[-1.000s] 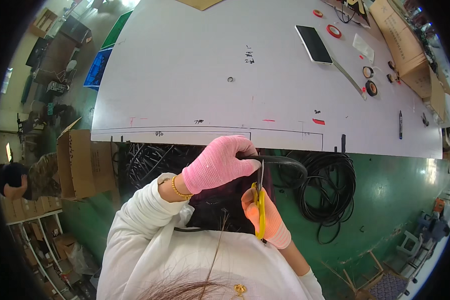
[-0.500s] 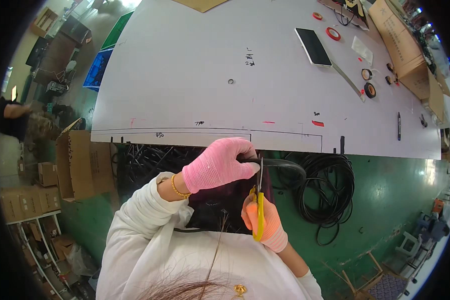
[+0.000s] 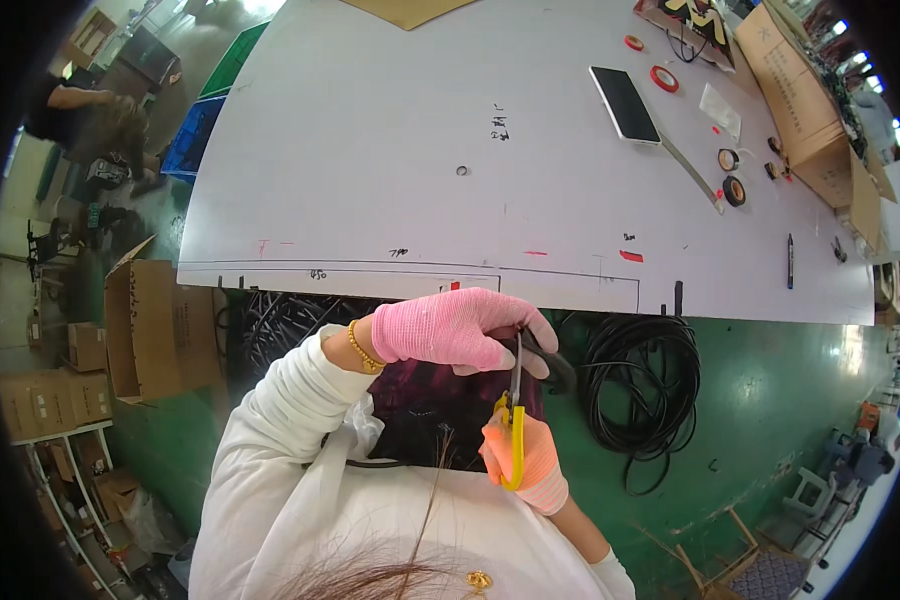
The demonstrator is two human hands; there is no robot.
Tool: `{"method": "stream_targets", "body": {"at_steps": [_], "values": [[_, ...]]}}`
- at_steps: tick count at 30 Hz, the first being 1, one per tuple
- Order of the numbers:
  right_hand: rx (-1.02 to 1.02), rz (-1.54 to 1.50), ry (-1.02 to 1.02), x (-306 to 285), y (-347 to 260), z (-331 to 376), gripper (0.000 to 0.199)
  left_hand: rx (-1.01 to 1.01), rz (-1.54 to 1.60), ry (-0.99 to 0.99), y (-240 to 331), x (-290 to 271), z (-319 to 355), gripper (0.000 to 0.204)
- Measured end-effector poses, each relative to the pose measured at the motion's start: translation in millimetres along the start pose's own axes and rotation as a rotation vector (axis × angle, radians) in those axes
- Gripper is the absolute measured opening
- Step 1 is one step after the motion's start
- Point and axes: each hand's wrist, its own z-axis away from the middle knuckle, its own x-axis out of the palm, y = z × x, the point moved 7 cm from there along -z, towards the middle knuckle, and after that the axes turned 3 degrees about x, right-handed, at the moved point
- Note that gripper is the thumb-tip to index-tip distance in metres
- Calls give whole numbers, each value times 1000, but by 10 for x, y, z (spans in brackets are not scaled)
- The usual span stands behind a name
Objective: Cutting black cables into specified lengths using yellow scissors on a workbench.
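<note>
Pink cloth [image 3: 410,332] covers the left hand [image 3: 465,328], and we see its fingers and thumb closed on a black tube [image 3: 562,374], just below the near edge of the table [image 3: 370,150], a bit right of the middle of the frame. Lower down, the right hand [image 3: 538,458], in an orange glove [image 3: 547,490], is wrapped around the yellow grips of the scissors [image 3: 517,435]. The blades point up the frame and meet the tube by the left fingertips. We think the step in hand is cutting or trimming the tube, but we cannot tell if the blades are apart or have bitten in. To us, the next move calls for a firm hold, left fingertips clear of the blades, and a good squeeze on the grips. The tube looks dark and smooth, and it curves down to the right past the left fingers. It seems bendy, so it may fold instead of cutting clean. Part of it is hidden by the left hand. Farther right, we see a big black coil [image 3: 594,390].
</note>
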Motion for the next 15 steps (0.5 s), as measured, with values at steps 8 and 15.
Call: {"method": "stream_targets", "body": {"at_steps": [8, 15], "values": [[-843, 308, 630, -606, -664, 66, 50, 112, -32, 101, -6, -159, 244, 44], [-867, 903, 394, -233, -754, -347, 37, 139, 39, 444, -65, -406, 1270, 48]]}}
